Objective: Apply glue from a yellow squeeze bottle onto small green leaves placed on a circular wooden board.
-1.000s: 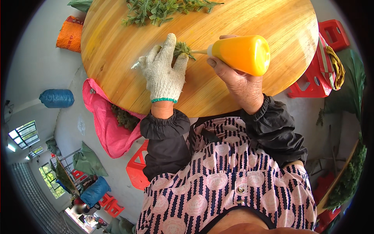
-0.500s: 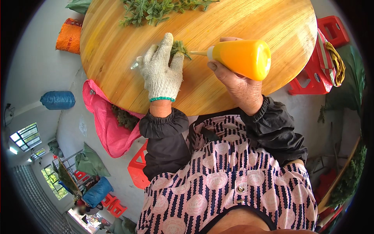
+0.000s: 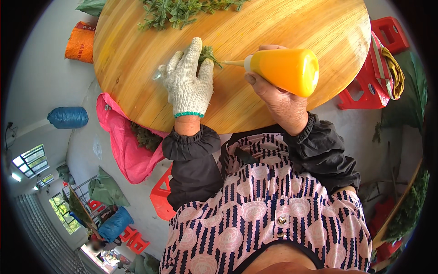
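In the head view, a green sprig (image 3: 209,54) is being pinned to the round wooden worktop (image 3: 292,23) by the gloved left hand (image 3: 187,80), laid flat. An orange squeeze bottle (image 3: 285,69) is being grasped in the right hand (image 3: 278,98), its nozzle aimed at the sprig; gluing is probably being done, and a steady squeeze is being called for. More greenery (image 3: 182,9) is lying beyond, well apart; a pink bag (image 3: 127,146) is hanging below the rim.
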`<state>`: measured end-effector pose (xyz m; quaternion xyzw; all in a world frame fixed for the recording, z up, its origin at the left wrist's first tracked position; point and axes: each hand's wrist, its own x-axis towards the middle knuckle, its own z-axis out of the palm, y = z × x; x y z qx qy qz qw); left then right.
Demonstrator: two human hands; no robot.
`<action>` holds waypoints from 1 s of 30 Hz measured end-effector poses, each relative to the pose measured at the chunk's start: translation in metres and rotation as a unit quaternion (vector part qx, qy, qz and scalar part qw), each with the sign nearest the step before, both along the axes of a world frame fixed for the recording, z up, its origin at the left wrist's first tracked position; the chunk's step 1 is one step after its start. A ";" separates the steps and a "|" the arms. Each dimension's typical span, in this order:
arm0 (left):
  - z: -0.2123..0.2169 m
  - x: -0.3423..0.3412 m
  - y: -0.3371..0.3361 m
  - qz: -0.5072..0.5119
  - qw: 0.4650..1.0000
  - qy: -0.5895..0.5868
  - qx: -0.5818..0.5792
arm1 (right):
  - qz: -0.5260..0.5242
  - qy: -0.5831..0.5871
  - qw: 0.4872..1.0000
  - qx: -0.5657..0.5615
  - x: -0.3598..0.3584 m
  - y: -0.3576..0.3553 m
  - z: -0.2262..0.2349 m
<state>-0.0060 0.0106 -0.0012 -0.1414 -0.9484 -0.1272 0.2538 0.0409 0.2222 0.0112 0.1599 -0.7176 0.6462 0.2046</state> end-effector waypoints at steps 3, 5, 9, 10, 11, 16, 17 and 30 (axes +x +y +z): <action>-0.007 -0.002 0.002 -0.007 0.999 0.047 -0.024 | -0.023 0.015 0.997 0.068 -0.001 0.003 0.002; 0.005 0.005 -0.004 0.015 1.000 0.004 -0.008 | -0.011 0.009 0.999 0.036 -0.001 -0.005 0.005; 0.002 0.002 0.000 0.015 1.000 -0.021 0.004 | 0.006 -0.103 0.989 -0.108 0.002 -0.008 0.007; -0.001 0.001 0.000 0.007 1.000 0.003 -0.003 | 0.006 -0.104 0.989 -0.108 0.001 -0.007 0.006; -0.003 0.000 0.000 -0.001 1.000 0.026 -0.011 | 0.002 -0.081 0.993 -0.085 0.001 -0.005 0.003; 0.007 0.006 -0.001 0.023 1.000 -0.014 0.007 | 0.008 -0.019 0.999 -0.041 0.001 -0.004 -0.004; 0.009 0.007 -0.001 0.037 0.999 -0.035 0.013 | -0.004 0.019 1.000 0.003 0.001 -0.004 -0.006; -0.001 0.003 -0.002 0.038 0.999 0.007 0.005 | -0.009 -0.054 0.997 -0.062 0.009 0.002 -0.003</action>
